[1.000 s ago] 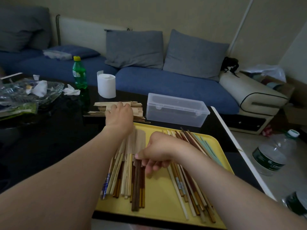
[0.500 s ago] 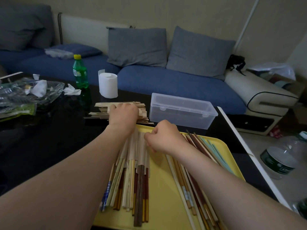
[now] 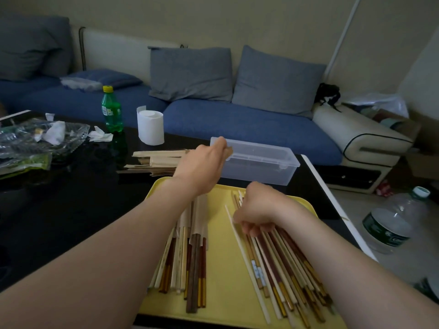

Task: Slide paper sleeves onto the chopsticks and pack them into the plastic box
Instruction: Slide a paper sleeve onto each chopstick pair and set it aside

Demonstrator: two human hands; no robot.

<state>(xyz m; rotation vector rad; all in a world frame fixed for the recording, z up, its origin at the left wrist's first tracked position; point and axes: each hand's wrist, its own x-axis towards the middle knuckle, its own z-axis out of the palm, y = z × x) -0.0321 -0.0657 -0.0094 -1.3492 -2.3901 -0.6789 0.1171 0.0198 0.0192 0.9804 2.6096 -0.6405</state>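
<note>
- Behind the table, a long blue fabric sofa (image 3: 237, 124) with grey cushions fills the back of the room.
- Before it stands a glossy black table (image 3: 71, 198), which bears everything listed below.
- At the table's near edge lies a flat yellow plastic tray (image 3: 225, 269).
- Just beyond the tray's far edge sits a rectangular clear plastic box (image 3: 261, 165), its lid closed.
- On the tray's right half lies a loose heap of bare chopsticks (image 3: 285, 269), white, tan and dark brown.
- On its left half lies a row of sleeved chopsticks (image 3: 190, 257), with paper over their far ends.
- Left of the box, on the table, is a stack of tan paper sleeves (image 3: 154, 160).
- The left hand (image 3: 204, 162) is at the box's left end, its fingers curled and seemingly pinching a single tan sleeve (image 3: 229, 151).
- The right hand (image 3: 259, 210) has its fingers curled under and grips the far ends of the bare chopsticks.
- On the far side of the table stand a white paper roll (image 3: 150, 127) and a green plastic bottle (image 3: 111, 110) with a yellow cap.
</note>
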